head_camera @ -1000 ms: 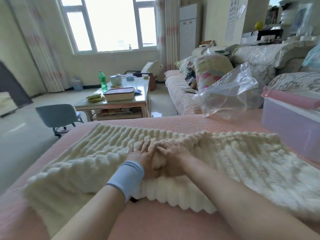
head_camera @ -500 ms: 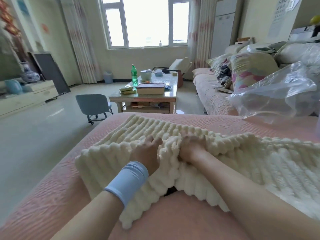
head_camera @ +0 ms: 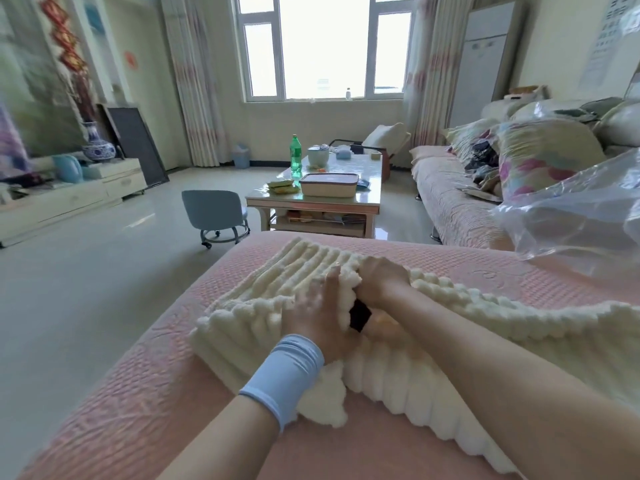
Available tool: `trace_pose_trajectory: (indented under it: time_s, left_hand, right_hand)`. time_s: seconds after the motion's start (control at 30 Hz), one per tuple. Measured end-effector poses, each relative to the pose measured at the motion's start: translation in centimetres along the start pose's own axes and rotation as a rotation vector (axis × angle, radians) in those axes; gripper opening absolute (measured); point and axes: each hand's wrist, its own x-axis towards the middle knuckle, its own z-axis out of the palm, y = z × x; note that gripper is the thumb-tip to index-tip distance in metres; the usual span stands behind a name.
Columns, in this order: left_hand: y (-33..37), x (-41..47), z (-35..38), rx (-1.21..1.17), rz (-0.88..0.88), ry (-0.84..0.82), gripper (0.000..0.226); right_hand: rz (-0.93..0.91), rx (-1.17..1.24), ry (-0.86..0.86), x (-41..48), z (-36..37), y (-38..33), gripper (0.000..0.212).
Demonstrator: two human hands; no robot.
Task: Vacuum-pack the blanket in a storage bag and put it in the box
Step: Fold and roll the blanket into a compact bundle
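Early stage: the cream ribbed blanket (head_camera: 450,341) lies across the pink bed (head_camera: 145,393) at lower centre, only partly folded. Both hands, left hand (head_camera: 318,317) and right hand (head_camera: 379,277), are bunching 1 fold. The clear storage bag (head_camera: 581,216) lies empty at right (no box in view); bagging, vacuuming and boxing remain.

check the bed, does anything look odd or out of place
Nothing damaged or spilled. One oddity: a small dark object peeks from the cream blanket folds between the left hand and right hand; what it is cannot be told.
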Motion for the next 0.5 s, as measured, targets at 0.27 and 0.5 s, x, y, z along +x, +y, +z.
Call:
trace_pose_trajectory:
  time_s: [0.27, 0.5]
  left_hand:
    - [-5.2, 11.8, -6.0, 0.287, -0.266, -0.039, 0.035]
    - [-4.3, 15.7, -4.0, -0.267, 0.129, 0.303, 0.049]
  right_hand:
    - [0.186, -0.038, 0.118, 6.3, -0.9, 0.8, 0.031]
    - [0.211, 0.433, -0.099, 10.1, 3.5, 1.9, 0.081]
